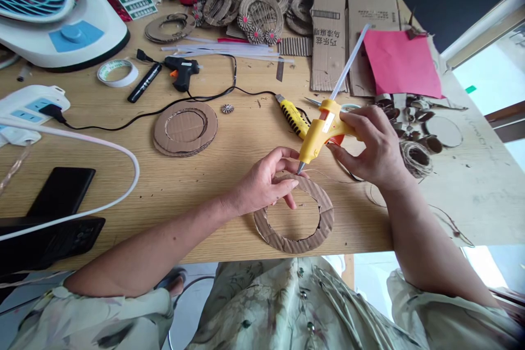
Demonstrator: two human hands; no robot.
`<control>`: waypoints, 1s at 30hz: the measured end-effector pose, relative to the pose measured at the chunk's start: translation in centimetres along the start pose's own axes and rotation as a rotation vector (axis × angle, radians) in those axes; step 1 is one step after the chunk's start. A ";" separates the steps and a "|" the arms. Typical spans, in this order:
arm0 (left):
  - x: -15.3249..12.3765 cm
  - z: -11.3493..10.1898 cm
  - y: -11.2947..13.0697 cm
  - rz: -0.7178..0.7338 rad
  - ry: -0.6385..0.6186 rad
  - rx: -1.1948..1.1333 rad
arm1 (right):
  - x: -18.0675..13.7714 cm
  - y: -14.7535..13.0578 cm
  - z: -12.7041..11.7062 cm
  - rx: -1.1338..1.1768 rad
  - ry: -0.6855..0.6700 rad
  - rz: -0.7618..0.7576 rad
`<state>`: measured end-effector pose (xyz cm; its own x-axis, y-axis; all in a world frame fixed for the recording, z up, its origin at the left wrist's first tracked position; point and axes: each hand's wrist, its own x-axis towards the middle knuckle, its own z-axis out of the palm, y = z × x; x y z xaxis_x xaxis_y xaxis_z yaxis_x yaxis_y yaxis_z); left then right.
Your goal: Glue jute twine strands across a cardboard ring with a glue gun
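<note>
A corrugated cardboard ring (324, 224) lies flat near the front edge of the wooden table (229, 147). My left hand (264, 180) rests on the ring's left and upper rim, fingers curled and pinching it down. My right hand (371, 147) is closed round a yellow glue gun (318, 131), a clear glue stick poking out of its back. The gun's nozzle points down and touches the top of the ring, right by my left fingertips.
A second cardboard ring with a disc (185, 127) lies to the left, a black glue gun (180, 71) and tape roll (117, 72) behind it. A yellow utility knife (292, 115), pink paper (400, 63), cardboard scraps, a phone (61, 191) and a power strip (28, 106) surround the work spot.
</note>
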<state>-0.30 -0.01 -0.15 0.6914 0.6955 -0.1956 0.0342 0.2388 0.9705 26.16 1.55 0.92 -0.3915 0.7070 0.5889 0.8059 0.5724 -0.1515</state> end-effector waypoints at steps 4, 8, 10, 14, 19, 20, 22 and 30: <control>0.0 0.0 0.0 -0.007 0.012 -0.007 | -0.1 0.1 0.1 -0.026 -0.013 0.012; 0.0 0.1 0.2 -0.016 0.019 -0.023 | 0.0 0.1 0.0 -0.013 0.013 -0.012; -0.1 0.1 0.3 -0.014 0.020 -0.032 | 0.1 0.1 0.0 0.002 0.029 -0.024; -0.1 0.3 0.5 0.025 0.025 -0.052 | 0.1 0.1 -0.1 0.022 0.040 -0.025; -0.2 0.4 0.6 0.074 0.036 -0.070 | 0.1 0.0 -0.3 0.011 0.035 0.007; -0.2 0.5 0.5 0.081 0.037 -0.068 | 0.1 -0.1 -0.4 0.011 0.037 0.008; -0.2 0.4 0.4 0.099 0.034 -0.057 | 0.1 -0.1 -0.4 0.019 0.054 -0.004; -0.3 0.4 0.2 0.125 0.020 -0.052 | 0.1 -0.2 -0.5 0.041 0.077 -0.001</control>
<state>-0.21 -0.42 0.20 0.6737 0.7350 -0.0771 -0.0891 0.1844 0.9788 26.17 1.31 1.43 -0.3560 0.6730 0.6483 0.7856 0.5912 -0.1823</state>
